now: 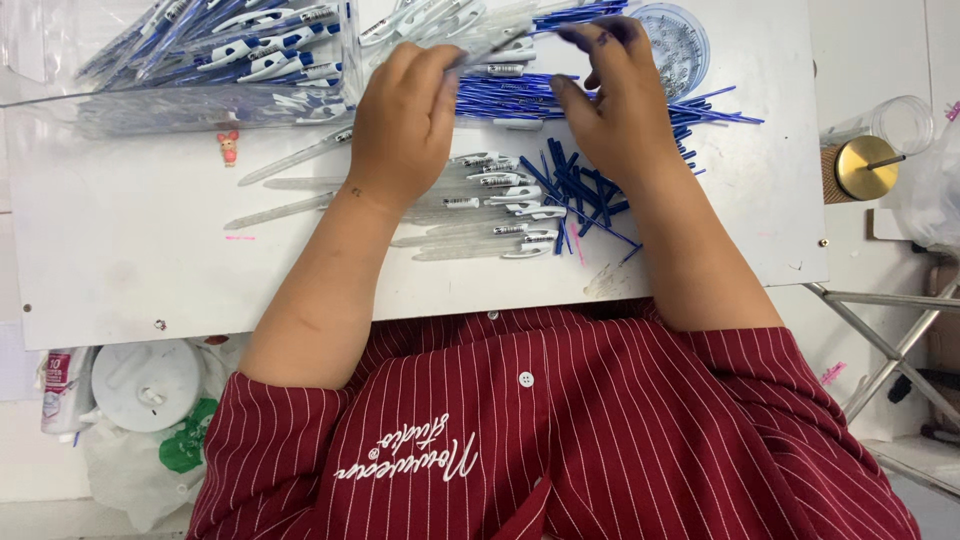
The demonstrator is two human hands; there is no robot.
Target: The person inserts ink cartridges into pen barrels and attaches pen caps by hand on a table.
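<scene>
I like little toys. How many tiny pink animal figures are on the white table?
1. The tiny pink animal figure stands on the white table, left of the person's left hand; others may be hidden.

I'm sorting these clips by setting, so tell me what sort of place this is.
Probably a small pen-assembly workbench: blue refills heaped on a white table, clear pen barrels laid in rows, and a tray of pens.

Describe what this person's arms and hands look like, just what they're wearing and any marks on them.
Both forearms are bare from above the elbow down. The sleeves are short, dark red with thin white pinstripes, part of a buttoned shirt with white script lettering. The left hand wears no glove, ring or watch, and has a small dark mark near the wrist. The right hand is also ungloved, with blue ink smudges on its fingertips.
</scene>
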